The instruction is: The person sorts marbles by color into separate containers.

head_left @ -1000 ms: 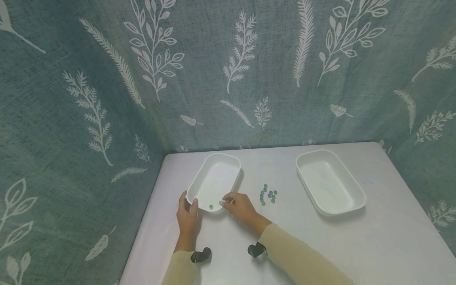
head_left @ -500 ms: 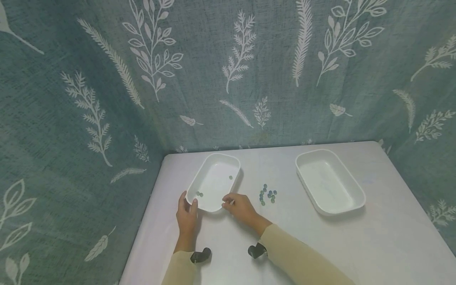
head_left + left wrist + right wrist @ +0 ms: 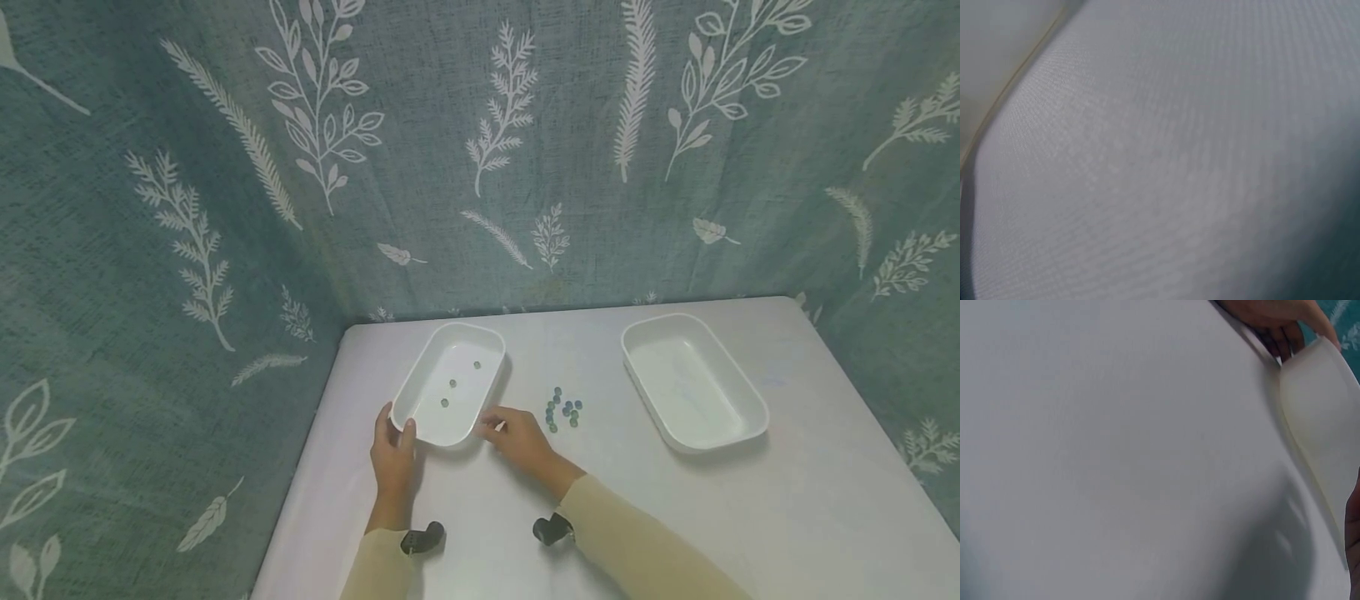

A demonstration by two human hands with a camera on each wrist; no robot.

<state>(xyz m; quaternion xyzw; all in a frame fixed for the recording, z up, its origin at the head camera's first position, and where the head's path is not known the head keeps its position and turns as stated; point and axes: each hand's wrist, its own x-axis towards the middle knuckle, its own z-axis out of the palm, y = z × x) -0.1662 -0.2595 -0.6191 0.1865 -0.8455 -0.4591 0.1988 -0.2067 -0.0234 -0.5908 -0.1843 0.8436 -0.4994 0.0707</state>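
Note:
Three small greenish glass marbles (image 3: 452, 383) lie spread inside the left white plastic tray (image 3: 486, 392). My left hand (image 3: 393, 454) holds that tray at its near left corner, thumb at the inner side and fingers outside. In the right wrist view, the left hand (image 3: 1272, 315) also grips the tray wall (image 3: 1319, 406). Beside the tray's near right corner is my right hand (image 3: 517, 437), its fingers loosely bent with nothing visible in them. Whether a fingertip still touches the rim, I cannot tell. The left wrist view shows mostly tablecloth and part of the tray (image 3: 997, 56).
Several green and blue marbles (image 3: 567, 410) are clustered on the white table (image 3: 480, 533), right of my right hand. A second white tray (image 3: 686, 387) stands farther right. Patterned teal cloth (image 3: 450, 158) hangs behind and at both sides.
A marble left my right fingers into the tray, and the marbles rolled about inside, now spread toward its middle and far right. My right hand has drawn slightly rightward; the left hand stays put.

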